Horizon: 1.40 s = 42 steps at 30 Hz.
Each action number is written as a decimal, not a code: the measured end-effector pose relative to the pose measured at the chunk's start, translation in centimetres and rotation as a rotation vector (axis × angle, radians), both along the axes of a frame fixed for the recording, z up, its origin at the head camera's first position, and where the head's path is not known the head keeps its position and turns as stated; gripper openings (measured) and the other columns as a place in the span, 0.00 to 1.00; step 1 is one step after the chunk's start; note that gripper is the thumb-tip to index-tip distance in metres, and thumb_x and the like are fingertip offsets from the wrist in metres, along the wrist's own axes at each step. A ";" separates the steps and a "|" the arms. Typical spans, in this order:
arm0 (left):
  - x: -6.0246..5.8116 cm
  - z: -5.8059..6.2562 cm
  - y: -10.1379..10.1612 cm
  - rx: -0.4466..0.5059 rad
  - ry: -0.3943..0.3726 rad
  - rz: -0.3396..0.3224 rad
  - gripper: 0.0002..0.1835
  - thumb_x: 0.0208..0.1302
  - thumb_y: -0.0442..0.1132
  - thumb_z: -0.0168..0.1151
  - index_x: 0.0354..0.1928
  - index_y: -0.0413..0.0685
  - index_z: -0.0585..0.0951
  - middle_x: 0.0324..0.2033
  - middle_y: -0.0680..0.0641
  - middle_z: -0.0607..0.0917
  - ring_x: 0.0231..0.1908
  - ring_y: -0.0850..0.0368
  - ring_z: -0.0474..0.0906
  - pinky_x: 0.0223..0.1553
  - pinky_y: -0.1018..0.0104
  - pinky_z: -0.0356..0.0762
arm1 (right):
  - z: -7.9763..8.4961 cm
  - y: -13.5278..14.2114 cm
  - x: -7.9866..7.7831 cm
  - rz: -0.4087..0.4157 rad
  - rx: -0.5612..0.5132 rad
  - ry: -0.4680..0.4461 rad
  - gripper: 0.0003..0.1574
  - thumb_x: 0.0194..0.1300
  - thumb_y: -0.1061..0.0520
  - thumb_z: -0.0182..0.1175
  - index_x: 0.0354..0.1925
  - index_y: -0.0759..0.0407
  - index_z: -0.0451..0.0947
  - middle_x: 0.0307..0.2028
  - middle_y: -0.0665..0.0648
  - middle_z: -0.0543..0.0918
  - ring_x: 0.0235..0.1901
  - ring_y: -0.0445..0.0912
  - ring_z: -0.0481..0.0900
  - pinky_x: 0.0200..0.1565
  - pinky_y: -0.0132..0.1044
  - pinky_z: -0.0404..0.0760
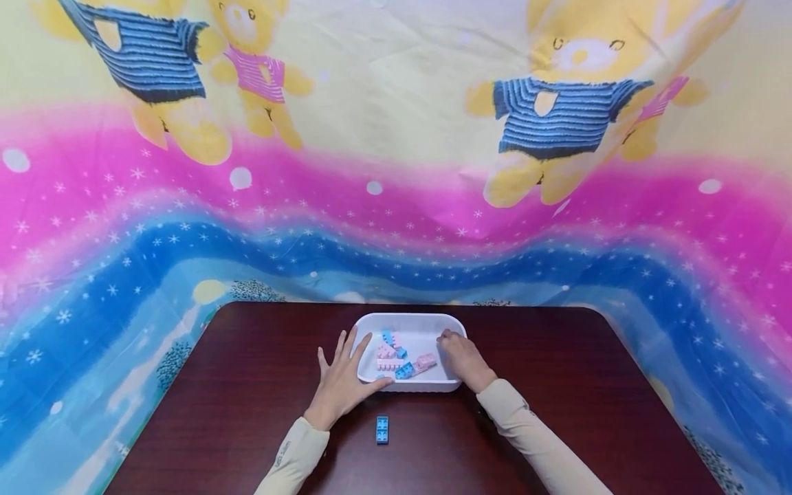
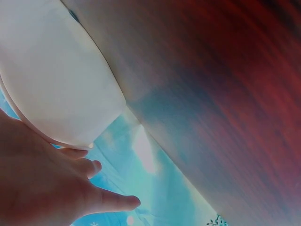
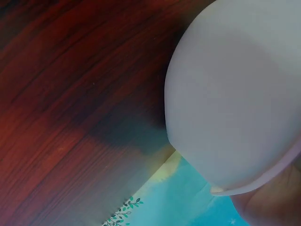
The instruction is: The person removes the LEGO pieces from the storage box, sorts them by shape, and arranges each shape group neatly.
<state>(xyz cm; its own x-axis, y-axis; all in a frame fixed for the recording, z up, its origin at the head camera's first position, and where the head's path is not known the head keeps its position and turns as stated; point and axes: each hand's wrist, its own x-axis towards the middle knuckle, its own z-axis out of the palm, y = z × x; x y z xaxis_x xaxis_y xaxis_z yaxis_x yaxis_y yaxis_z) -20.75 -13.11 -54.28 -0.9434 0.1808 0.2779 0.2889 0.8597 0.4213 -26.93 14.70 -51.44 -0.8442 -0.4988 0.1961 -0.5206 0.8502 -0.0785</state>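
Two hands (image 1: 343, 381) at a white tray (image 1: 427, 387) of pink and blue toy blocks (image 1: 390, 364)

Left hand: fingers spread wide at the tray's rim. Right hand (image 1: 463, 359): curled at the opposite end; whether it holds anything cannot be told. Between them, several blocks lie inside; one blue block (image 1: 382, 430) is out on the table (image 1: 260, 385), nearside of both hands. More handling seems left. Open tabletop flanks each hand; the table's far edge runs just beyond the tray.
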 end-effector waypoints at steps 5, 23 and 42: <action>0.0 0.0 0.0 0.002 -0.007 0.005 0.57 0.57 0.78 0.66 0.82 0.56 0.65 0.83 0.40 0.56 0.80 0.33 0.51 0.68 0.16 0.44 | -0.2 -0.2 -0.1 -0.026 0.030 -0.005 0.11 0.54 0.79 0.69 0.34 0.69 0.85 0.31 0.62 0.80 0.31 0.54 0.82 0.33 0.46 0.85; 0.1 0.1 -0.1 0.006 0.011 0.004 0.57 0.57 0.76 0.68 0.82 0.54 0.66 0.83 0.41 0.57 0.80 0.33 0.52 0.67 0.15 0.45 | 0.0 -0.6 0.2 -0.047 0.064 0.006 0.09 0.58 0.80 0.67 0.33 0.71 0.85 0.30 0.63 0.79 0.31 0.57 0.82 0.34 0.47 0.86; 0.0 0.0 0.0 -0.003 0.003 0.007 0.57 0.57 0.76 0.68 0.82 0.54 0.66 0.83 0.40 0.57 0.80 0.33 0.52 0.68 0.15 0.45 | 0.1 -0.1 0.0 0.007 -0.080 -0.060 0.20 0.49 0.86 0.63 0.33 0.68 0.87 0.30 0.62 0.83 0.32 0.52 0.83 0.34 0.45 0.84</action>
